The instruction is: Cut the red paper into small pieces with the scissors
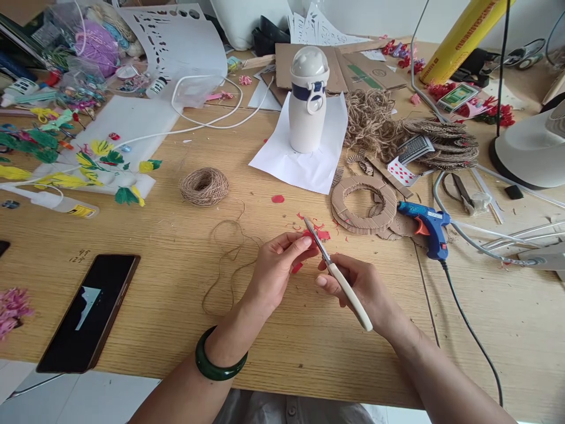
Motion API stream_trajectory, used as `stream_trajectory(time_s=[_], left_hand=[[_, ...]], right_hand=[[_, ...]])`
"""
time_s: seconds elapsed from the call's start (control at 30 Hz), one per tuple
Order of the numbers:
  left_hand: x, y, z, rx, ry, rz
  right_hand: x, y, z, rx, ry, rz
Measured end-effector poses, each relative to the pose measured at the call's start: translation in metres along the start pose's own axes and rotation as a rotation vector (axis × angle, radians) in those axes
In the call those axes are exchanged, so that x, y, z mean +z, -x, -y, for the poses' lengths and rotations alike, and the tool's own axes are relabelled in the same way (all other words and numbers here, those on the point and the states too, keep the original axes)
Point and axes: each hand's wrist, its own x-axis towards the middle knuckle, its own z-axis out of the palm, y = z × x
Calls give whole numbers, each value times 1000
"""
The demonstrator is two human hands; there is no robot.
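Note:
My right hand point(357, 282) is closed around white-handled scissors point(344, 285), whose blades point up and to the left. In a pinch, my left hand point(282, 259) holds a small piece of red paper point(309, 234) against the blades. The fingers partly hide that piece. Red scraps point(324, 234) lie on the table just beyond the blades, and a rounded red piece point(278, 199) rests farther off. Left of my left hand, a loose strand trails from a ball of twine point(205, 186).
A blue glue gun point(428, 227) and cardboard rings point(364, 203) lie to the right. A white bottle point(308, 106) stands on white paper point(269, 159) at the back. A phone point(90, 312) lies at the left, and cords cross the right side.

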Motion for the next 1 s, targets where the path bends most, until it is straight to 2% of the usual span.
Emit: stream_trajectory(time_s=[0.1, 0.2, 0.37, 0.43, 0.57, 0.8, 1.0], left_hand=[[0, -1, -1, -13, -3, -11], [-2, -2, 0, -48, -36, 15], [-5, 0, 5, -109, -186, 186], [-4, 2, 5, -133, -246, 256], [-1, 4, 5, -123, -313, 326], [-7, 2, 7, -62, -358, 235], [-2, 3, 11, -50, -173, 170]], right_hand=[[-1, -1, -3, -19, -35, -20], [-2, -4, -3, -53, -118, -116], [-6, -6, 1, -102, -222, -267], [-7, -7, 1, -116, -258, -264], [-6, -8, -4, -151, -329, -169], [-3, -9, -7, -132, -339, -158], [1, -7, -4, -110, -388, -251]])
